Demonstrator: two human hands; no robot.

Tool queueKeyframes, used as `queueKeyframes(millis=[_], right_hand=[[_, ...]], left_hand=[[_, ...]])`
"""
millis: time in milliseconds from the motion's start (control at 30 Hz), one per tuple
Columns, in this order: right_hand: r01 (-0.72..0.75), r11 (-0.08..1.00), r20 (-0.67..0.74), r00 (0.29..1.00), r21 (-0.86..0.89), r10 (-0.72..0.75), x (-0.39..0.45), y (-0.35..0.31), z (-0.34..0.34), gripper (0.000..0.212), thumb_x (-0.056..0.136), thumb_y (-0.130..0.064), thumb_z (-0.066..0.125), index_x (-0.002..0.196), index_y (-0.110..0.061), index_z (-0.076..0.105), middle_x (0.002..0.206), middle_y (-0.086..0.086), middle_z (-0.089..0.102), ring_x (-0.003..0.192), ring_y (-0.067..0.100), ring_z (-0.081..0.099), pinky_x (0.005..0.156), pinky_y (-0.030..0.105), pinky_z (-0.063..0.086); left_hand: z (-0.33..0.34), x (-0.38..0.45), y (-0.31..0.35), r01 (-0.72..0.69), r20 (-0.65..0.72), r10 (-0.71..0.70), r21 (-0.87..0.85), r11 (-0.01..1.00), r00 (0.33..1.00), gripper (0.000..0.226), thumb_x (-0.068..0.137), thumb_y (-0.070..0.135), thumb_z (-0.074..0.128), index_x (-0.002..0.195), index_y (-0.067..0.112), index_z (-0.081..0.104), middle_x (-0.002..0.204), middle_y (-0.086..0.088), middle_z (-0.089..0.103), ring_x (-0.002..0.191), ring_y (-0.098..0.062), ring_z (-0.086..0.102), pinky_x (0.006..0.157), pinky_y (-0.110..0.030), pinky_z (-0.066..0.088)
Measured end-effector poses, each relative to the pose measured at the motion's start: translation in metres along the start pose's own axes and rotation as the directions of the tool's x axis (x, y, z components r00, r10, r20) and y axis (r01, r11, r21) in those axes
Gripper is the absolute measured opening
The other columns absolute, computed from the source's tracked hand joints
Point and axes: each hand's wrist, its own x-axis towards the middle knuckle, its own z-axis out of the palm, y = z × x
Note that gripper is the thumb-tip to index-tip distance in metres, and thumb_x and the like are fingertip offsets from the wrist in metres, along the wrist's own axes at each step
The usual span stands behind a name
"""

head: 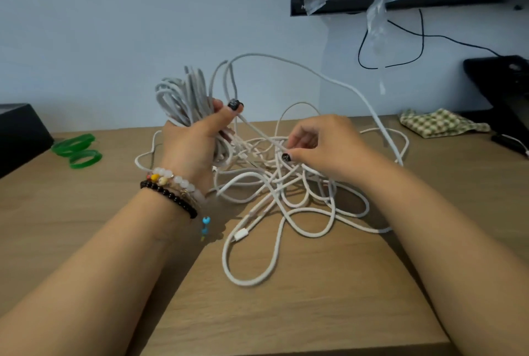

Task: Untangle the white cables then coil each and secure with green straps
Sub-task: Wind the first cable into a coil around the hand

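Left hand (194,141) gripping one coiled bundle (183,98); right hand (317,144) pinching tangled cables (274,192); two green straps (78,149) on worktop (315,312).

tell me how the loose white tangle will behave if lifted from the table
Probably floppy: the tangle lies in slack loops. It would likely come up as one clump, since strands cross many times near the right hand. It probably snags the coil held by the left hand.
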Motion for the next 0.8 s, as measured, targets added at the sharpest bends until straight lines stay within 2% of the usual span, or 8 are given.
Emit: queueKeyframes(millis=[100, 233, 333, 400, 533, 600, 667, 800], right_hand=[[-0.016, 0.999, 0.0, 1.0, -0.031, 0.016, 0.001, 0.01, -0.011, 0.014, 0.079, -0.014, 0.075, 0.071, -0.024, 0.071, 0.066, -0.011, 0.066, 0.066, 0.003, 0.062, 0.064, 0.022, 0.049], [0.029, 1.0, -0.047, 0.998, 0.001, -0.029, 0.004, 0.02, -0.024, 0.015, 0.085, -0.017, 0.069, 0.074, -0.025, 0.065, 0.07, -0.012, 0.064, 0.068, 0.003, 0.059, 0.065, 0.021, 0.044], [0.095, 0.994, -0.102, 0.991, 0.05, -0.089, 0.006, 0.026, -0.033, 0.019, 0.09, -0.014, 0.064, 0.077, -0.028, 0.06, 0.074, -0.013, 0.062, 0.066, -0.001, 0.055, 0.063, 0.014, 0.04], [0.117, 0.99, -0.159, 0.982, 0.083, -0.103, 0.007, 0.03, -0.038, 0.023, 0.09, -0.012, 0.063, 0.075, -0.029, 0.058, 0.072, -0.011, 0.062, 0.061, -0.002, 0.054, 0.062, 0.012, 0.04], [0.133, 0.964, -0.248, 0.966, 0.232, -0.074, 0.008, 0.034, -0.049, 0.022, 0.088, -0.01, 0.066, 0.075, -0.027, 0.061, 0.07, -0.007, 0.061, 0.065, 0.007, 0.056, 0.068, 0.023, 0.044], [0.118, 0.958, -0.175, 0.982, 0.26, -0.074, 0.004, 0.028, -0.048, 0.017, 0.083, -0.011, 0.073, 0.074, -0.022, 0.064, 0.067, -0.004, 0.061, 0.063, 0.009, 0.054, 0.065, 0.026, 0.043], [0.075, 0.972, -0.048, 0.997, 0.222, -0.066, -0.002, 0.019, -0.044, 0.013, 0.073, -0.018, 0.08, 0.075, -0.02, 0.067, 0.066, 0.002, 0.064, 0.061, 0.011, 0.054, 0.06, 0.031, 0.044], [0.14, 0.988, 0.106, 0.986, -0.071, -0.132, -0.004, 0.008, -0.039, 0.022, 0.07, -0.038, 0.082, 0.067, -0.022, 0.067, 0.073, 0.0, 0.063, 0.067, 0.017, 0.057, 0.058, 0.032, 0.043]], left_hand=[[-0.006, 0.006, 0.006, 0.053, -0.05, -0.058, -0.107, 0.993, 0.997, 0.017, 0.083, 0.001, 0.07, 0.089, 0.013, 0.061, 0.073, 0.008, 0.061, 0.059, -0.002, 0.062, 0.057, -0.016, 0.047], [-0.011, 0.01, 0.009, 0.054, -0.1, -0.064, -0.101, 0.993, 0.993, 0.019, 0.085, 0.004, 0.069, 0.083, 0.018, 0.058, 0.075, 0.006, 0.066, 0.057, -0.003, 0.061, 0.056, -0.018, 0.045], [-0.014, 0.015, 0.013, 0.074, -0.138, -0.091, -0.124, 0.99, 0.986, 0.016, 0.085, 0.007, 0.07, 0.086, 0.019, 0.059, 0.085, 0.005, 0.064, 0.056, -0.003, 0.055, 0.059, -0.02, 0.044], [-0.017, 0.018, 0.014, 0.08, -0.155, -0.103, -0.144, 0.986, 0.982, 0.015, 0.086, 0.007, 0.07, 0.089, 0.018, 0.06, 0.08, 0.008, 0.065, 0.058, -0.003, 0.055, 0.061, -0.021, 0.044], [-0.019, 0.019, 0.018, 0.088, -0.162, -0.114, -0.16, 0.983, 0.98, 0.016, 0.09, 0.007, 0.066, 0.079, 0.018, 0.064, 0.077, 0.009, 0.064, 0.055, -0.004, 0.052, 0.056, -0.019, 0.045], [-0.018, 0.019, 0.02, 0.08, -0.17, -0.112, -0.182, 0.98, 0.979, 0.021, 0.089, 0.007, 0.067, 0.071, 0.019, 0.069, 0.079, 0.009, 0.063, 0.056, -0.002, 0.054, 0.053, -0.015, 0.045], [-0.019, 0.02, 0.019, 0.071, -0.188, -0.111, -0.204, 0.976, 0.976, 0.013, 0.089, 0.006, 0.067, 0.079, 0.016, 0.067, 0.077, 0.01, 0.064, 0.057, 0.0, 0.057, 0.054, -0.014, 0.045], [-0.024, 0.026, 0.019, 0.074, -0.206, -0.115, -0.197, 0.978, 0.972, 0.006, 0.091, 0.009, 0.065, 0.095, 0.014, 0.063, 0.06, 0.018, 0.065, 0.068, 0.0, 0.061, 0.06, -0.014, 0.047]])
